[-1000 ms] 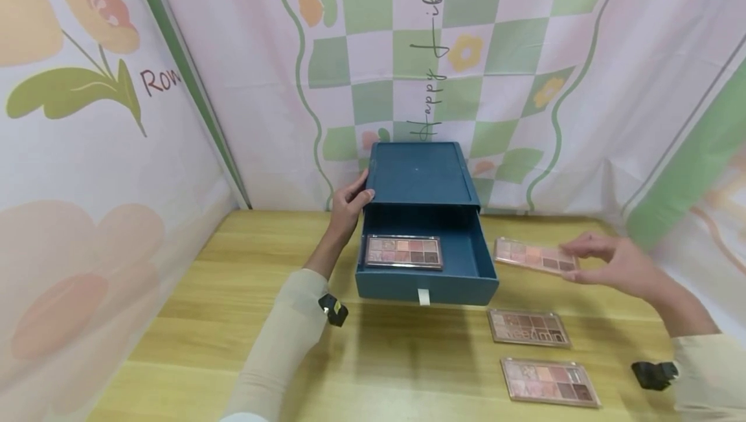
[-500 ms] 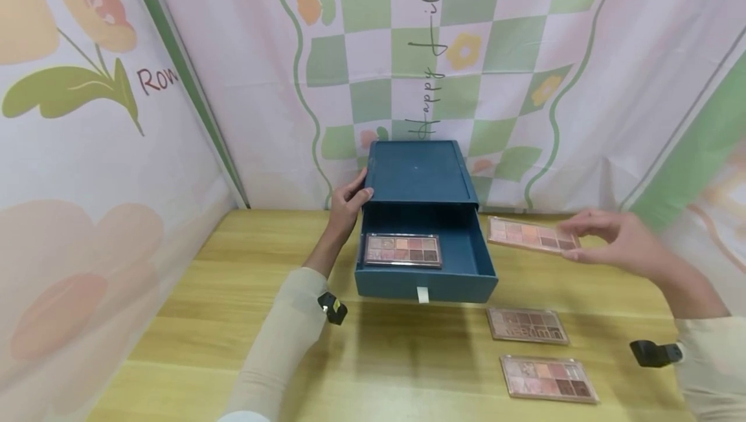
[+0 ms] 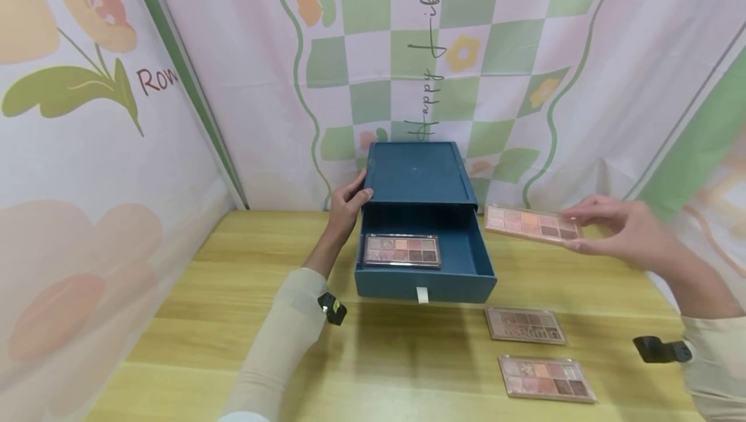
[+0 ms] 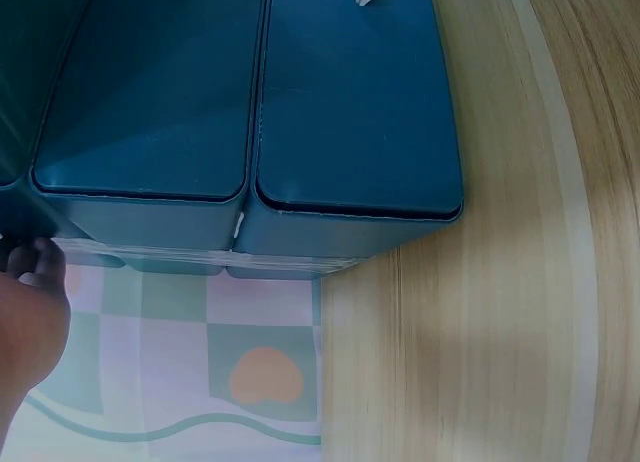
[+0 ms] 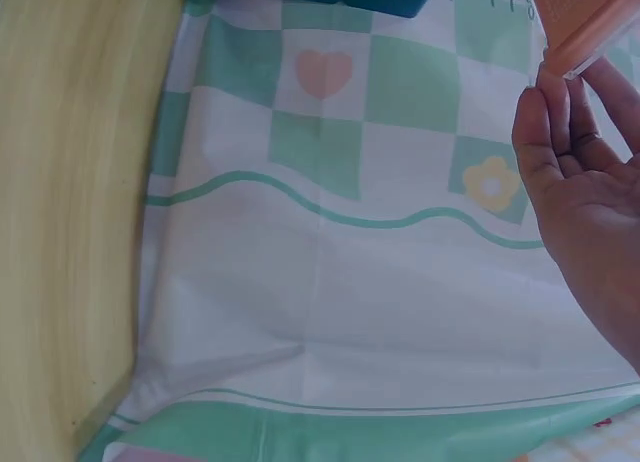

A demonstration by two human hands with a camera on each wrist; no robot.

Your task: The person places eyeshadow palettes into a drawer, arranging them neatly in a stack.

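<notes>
In the head view, my right hand [image 3: 635, 234] pinches the right end of an eyeshadow palette [image 3: 527, 222], raised beside the drawer unit. The right wrist view shows that palette [image 5: 585, 17] edge-on at the fingertips. My left hand [image 3: 346, 208] rests against the left side of the dark blue drawer unit [image 3: 419, 173], thumb at its upper front corner and the other fingers along the side. The top drawer [image 3: 402, 286] is pulled out, with a white pull tab [image 3: 422, 294]. Inside it, on the left, lies another eyeshadow palette [image 3: 402, 251].
Two more eyeshadow palettes, one [image 3: 526, 325] behind the other [image 3: 546, 378], lie on the wooden table [image 3: 233, 318] at the right. Lower drawers [image 4: 350, 102] show in the left wrist view. A printed cloth [image 3: 280, 118] hangs behind the unit.
My right hand has lifted the palette it holds upward and slightly away, from lower beside the drawer. The left hand, the drawer and the other palettes have stayed in place.
</notes>
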